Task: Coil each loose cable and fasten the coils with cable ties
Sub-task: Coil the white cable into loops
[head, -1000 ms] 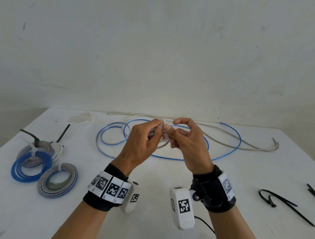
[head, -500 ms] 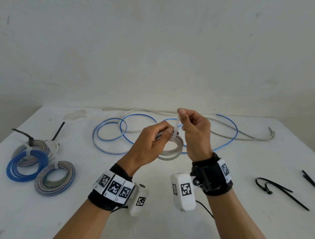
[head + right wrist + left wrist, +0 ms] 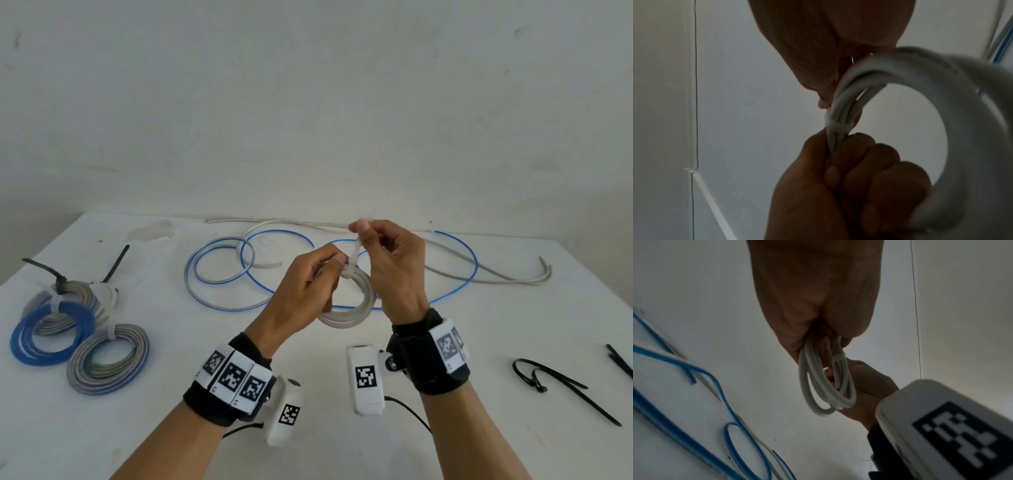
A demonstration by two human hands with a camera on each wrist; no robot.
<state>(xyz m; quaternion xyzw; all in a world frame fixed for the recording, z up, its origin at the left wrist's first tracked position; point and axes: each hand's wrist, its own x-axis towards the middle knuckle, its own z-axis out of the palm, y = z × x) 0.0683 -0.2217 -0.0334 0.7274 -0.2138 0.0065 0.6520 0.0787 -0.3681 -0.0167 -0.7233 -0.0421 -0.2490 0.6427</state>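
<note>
The left hand [image 3: 301,291] grips the white coil [image 3: 352,308] above the table [image 3: 479,342], fingers curled round the bunched strands just below the tie [image 3: 836,126] — probably to keep the loops from springing apart. The coil hangs below that grip, tilted, its opening toward the camera. The right hand [image 3: 394,263] pinches the tie's tail, which runs up and slightly right, apparently cinching it. Beyond lie a blue cable [image 3: 462,274] and a grey cable [image 3: 496,279], both loose.
</note>
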